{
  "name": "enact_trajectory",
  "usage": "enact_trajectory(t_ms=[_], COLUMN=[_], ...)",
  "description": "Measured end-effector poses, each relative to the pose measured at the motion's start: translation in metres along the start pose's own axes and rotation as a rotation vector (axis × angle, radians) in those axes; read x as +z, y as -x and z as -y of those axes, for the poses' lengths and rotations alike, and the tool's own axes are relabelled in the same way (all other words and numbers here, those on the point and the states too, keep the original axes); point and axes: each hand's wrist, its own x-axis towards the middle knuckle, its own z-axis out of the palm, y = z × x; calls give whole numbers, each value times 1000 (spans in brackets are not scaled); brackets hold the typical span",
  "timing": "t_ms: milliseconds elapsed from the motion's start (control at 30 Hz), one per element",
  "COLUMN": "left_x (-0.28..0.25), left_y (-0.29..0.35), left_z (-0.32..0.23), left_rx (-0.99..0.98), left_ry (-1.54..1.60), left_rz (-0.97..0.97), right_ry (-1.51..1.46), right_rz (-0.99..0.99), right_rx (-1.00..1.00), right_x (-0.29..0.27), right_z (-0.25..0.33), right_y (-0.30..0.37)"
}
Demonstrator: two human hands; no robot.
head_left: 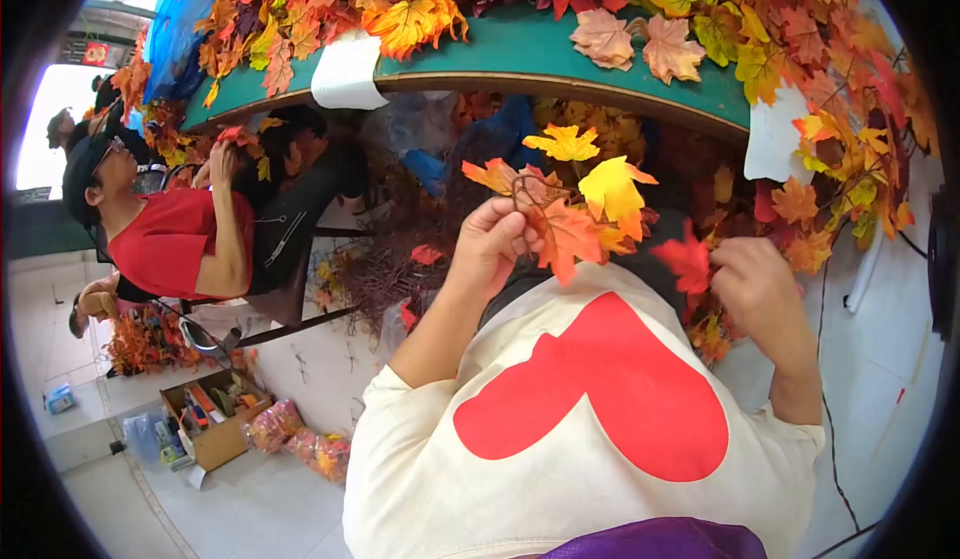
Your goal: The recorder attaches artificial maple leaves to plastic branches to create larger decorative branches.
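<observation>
My left hand (492, 246) is closed in a pinch on a sprig of artificial maple leaves (566, 236), held in front of my chest. Its leaves are orange, pink and yellow, with a dark curved stem near my fingertips. To the right of the sprig, my right hand (757, 284) grips a single red maple leaf (684, 260) at its edge. Both the leaf and this hand are smeared by motion, and the fingertips are partly hidden. A gap separates the red leaf from the sprig.
Ahead, a green table (500, 44) bears heaped artificial leaves (415, 9), with white sheets (348, 71) over its edge. A pile of brown stems (385, 269) lies below. At left sits a person in red (180, 244); a cardboard box (222, 446) stands on the floor.
</observation>
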Motion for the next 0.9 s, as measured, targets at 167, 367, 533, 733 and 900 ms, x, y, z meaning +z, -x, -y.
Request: enact_trajectory(t_ms=[167,367,533,733,900], left_x=[-42,-62,-56,11,59], left_y=[6,21,21,-8,-32], left_z=[-8,-8,-9,0,17], left_rx=[-14,-32,-42,-135,-116], left_ry=[2,10,16,-101,-92], left_rz=[-23,-74,-27,-103,-78], right_ry=[-563,-1051,-980,-652,-730], right_rz=[188,175,-21,-350,-344], right_rx=[-305,35,142,111,35], right_x=[41,85,88,26,28], right_z=[14,13,11,32,67], right_y=[-1,1,-2,-53,-83])
